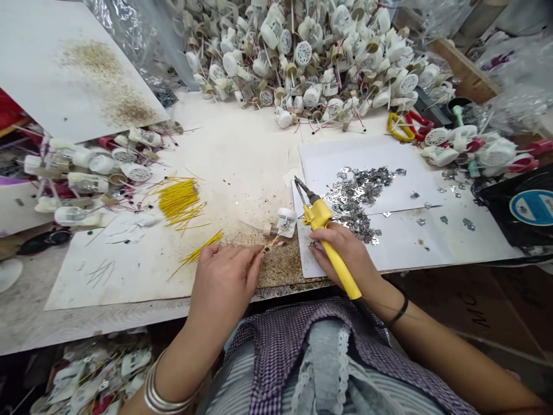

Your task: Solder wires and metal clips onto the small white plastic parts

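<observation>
Wires (273,240) running from a white plastic housing (287,218) were pinched narrowly between the thumb and fingers of the left hand (228,271), just to the housing's near left. The housing lay on the worktop (242,150), a tan cylinder (270,230) at its left side. Just right of the housing, the right hand (348,253) was closed around the yellow handle of a soldering gun (318,214), whose tip pointed beyond the housing, apart from it. A small bright piece (311,244) showed at the right fingertips; whether they gripped it could not be told.

Left of the housing lay a thin bundle of yellow wires (203,251), and farther left a thicker bundle (178,200). To the housing's right, silvery metal tabs (360,199) were strewn over white paper (410,251). A great heap of white plastic assemblies (302,57) stood well beyond the housing, and a smaller cluster (101,164) lay well to its left. Brown grit (280,268) covered the surface on the housing's near side.
</observation>
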Motion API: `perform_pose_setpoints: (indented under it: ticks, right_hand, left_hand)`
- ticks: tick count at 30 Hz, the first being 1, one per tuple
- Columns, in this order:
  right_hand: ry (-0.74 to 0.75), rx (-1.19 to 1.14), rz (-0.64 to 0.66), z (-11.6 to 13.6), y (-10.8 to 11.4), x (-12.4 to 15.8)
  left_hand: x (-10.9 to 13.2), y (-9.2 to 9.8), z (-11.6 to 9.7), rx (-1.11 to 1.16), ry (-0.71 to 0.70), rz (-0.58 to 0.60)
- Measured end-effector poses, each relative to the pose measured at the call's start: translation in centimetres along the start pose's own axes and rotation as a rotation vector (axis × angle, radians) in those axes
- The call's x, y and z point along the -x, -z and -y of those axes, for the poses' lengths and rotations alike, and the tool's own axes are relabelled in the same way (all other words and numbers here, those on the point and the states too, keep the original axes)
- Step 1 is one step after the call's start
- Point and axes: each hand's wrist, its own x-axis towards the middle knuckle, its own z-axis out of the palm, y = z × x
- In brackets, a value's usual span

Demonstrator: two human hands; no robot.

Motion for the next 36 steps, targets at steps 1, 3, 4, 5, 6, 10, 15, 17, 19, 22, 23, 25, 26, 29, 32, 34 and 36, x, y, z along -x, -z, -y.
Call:
perform_pose_setpoints:
  ticks: [1, 3, 4, 5, 6, 10, 15, 17, 19, 22, 23, 25, 26, 29, 32, 34, 36]
  right_hand:
    - [-0.011, 0.011, -0.031, 0.3, 0.1, 0.1]
    - [-0.049, -0.002, -0.083, 0.5, 0.8, 0.4]
    - [-0.066, -0.03, -0.107, 0.4, 1.4, 0.7]
    - [-0.077, -0.064, -0.131, 0.4, 2.0, 1.1]
    - [-0.079, -0.091, -0.15, 0.3, 2.8, 1.6]
    - [-0.154, -0.16, -0.213, 0.0, 5.3, 4.2]
    - [-0.257, -0.199, -0.179, -0.8, 7.0, 7.3]
    - [-0.206, -0.097, -0.142, -1.1, 7.5, 8.0]
    - [-0.127, -0.028, -0.099, -1.1, 8.0, 8.3]
    - [-0.027, 0.025, -0.017, -0.8, 8.3, 8.2]
    - [-0.01, 0.038, 0.007, -0.6, 8.3, 8.1]
    - [-0.006, 0.063, 0.05, -0.4, 8.3, 8.1]
    - [-0.009, 0.084, 0.062, -0.3, 8.2, 8.1]
    - [0.023, 0.089, 0.068, -0.2, 8.1, 7.8]
    - [0.101, -0.045, 0.14, -0.1, 8.1, 7.2]
    - [0.139, -0.077, 0.201, 0.0, 8.1, 6.8]
    - [0.172, -0.033, 0.221, 0.2, 8.1, 6.6]
  left_hand:
    - [0.0, 0.1, -0.1, -0.012, -0.014, -0.014]
    - [-0.1, 0.5, -0.4, -0.035, -0.025, -0.064]
    - [-0.4, 0.6, -0.6, -0.036, -0.029, -0.098]
    - [-0.7, 0.7, -0.9, -0.018, -0.039, -0.132]
    - [-1.0, 0.6, -1.1, 0.023, -0.054, -0.162]
    - [-3.0, -1.0, -2.2, 0.291, -0.147, -0.134]
    - [-4.8, -3.9, -3.4, 0.184, -0.213, 0.003]
    - [-5.0, -4.4, -3.7, 0.102, -0.238, 0.012]
    - [-5.0, -4.4, -3.9, 0.053, -0.253, 0.015]
    - [-5.0, -4.2, -4.0, 0.01, -0.261, 0.031]
    - [-4.9, -4.2, -4.0, 0.001, -0.261, 0.036]
    - [-4.9, -4.1, -4.1, -0.004, -0.257, 0.04]
    - [-4.9, -4.1, -4.1, -0.004, -0.254, 0.04]
    - [-4.8, -4.1, -4.1, -0.008, -0.25, 0.039]
    - [-4.9, -4.2, -4.1, -0.021, -0.25, 0.043]
    - [-4.9, -4.2, -4.1, -0.032, -0.251, 0.049]
    - [-4.9, -4.1, -4.2, -0.041, -0.253, 0.052]
